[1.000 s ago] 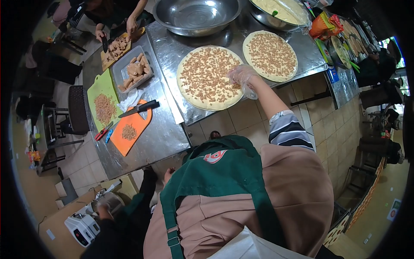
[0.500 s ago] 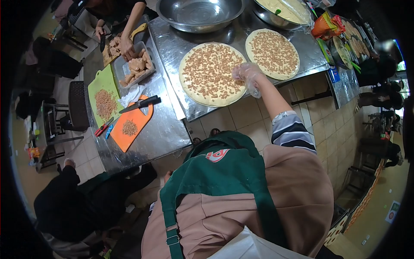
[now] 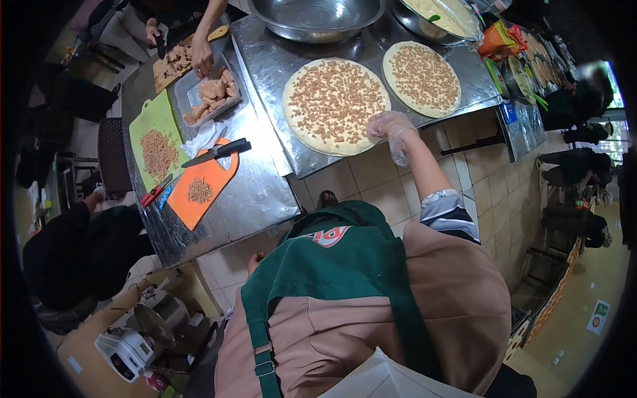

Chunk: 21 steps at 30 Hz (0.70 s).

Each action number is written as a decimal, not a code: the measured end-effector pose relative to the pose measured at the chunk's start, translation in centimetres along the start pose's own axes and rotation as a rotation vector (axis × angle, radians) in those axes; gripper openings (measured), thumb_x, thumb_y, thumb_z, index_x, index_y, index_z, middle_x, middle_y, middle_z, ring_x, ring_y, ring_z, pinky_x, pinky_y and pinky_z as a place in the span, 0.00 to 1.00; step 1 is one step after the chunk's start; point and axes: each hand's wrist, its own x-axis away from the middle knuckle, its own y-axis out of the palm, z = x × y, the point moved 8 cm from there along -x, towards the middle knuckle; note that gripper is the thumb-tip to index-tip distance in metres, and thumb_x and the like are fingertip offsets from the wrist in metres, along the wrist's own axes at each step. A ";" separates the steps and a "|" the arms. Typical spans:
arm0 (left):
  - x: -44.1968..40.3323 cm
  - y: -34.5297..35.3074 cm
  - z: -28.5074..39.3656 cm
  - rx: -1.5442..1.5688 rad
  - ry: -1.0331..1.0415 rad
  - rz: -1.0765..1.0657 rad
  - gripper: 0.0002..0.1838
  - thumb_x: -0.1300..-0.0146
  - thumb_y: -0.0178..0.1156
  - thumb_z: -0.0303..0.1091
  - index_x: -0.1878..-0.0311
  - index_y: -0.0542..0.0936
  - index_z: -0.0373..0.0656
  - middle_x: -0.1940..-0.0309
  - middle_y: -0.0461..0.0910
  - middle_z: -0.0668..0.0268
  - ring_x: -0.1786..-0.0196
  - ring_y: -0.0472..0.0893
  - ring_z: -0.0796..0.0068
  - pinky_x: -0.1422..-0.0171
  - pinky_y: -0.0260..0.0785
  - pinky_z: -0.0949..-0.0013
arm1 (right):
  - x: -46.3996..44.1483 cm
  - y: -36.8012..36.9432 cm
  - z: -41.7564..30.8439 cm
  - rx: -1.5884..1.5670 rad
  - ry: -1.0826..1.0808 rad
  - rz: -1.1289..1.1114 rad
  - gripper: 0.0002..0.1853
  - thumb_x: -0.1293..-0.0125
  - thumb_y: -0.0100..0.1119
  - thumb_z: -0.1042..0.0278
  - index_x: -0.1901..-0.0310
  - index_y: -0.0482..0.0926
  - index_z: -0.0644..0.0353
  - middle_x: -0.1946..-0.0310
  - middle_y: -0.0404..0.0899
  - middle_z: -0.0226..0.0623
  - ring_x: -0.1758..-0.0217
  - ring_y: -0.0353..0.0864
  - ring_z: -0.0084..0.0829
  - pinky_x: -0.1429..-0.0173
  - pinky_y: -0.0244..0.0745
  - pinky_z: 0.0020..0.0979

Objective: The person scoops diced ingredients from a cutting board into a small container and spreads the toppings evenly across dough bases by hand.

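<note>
My right hand, in a clear plastic glove, is at the lower right edge of a round flat dough strewn with small brown bits. Its fingers are bunched together; what they hold, if anything, is hidden. To the right lies a second dough round, topped the same way. Low beside the green apron, part of my left hand shows, its fingers mostly hidden.
A large steel bowl stands behind the doughs. On the left table are an orange board with a knife, a green board and a plastic tub of meat pieces. A co-worker's hand reaches into the tub.
My right hand has drawn slightly down from the topped surface to the dough's edge. The view has shifted a little. The person at lower left has moved farther left, uncovering a white machine.
</note>
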 end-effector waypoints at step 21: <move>1.9 -0.9 5.7 -0.361 0.111 -0.031 0.15 0.50 0.56 0.28 0.57 0.70 0.38 0.62 0.72 0.62 0.58 0.71 0.73 0.54 0.61 0.74 | -1.7 4.8 0.0 0.994 -0.169 0.121 0.10 0.49 0.58 0.70 0.68 0.74 0.68 0.76 0.75 0.36 0.77 0.74 0.25 0.73 0.71 0.24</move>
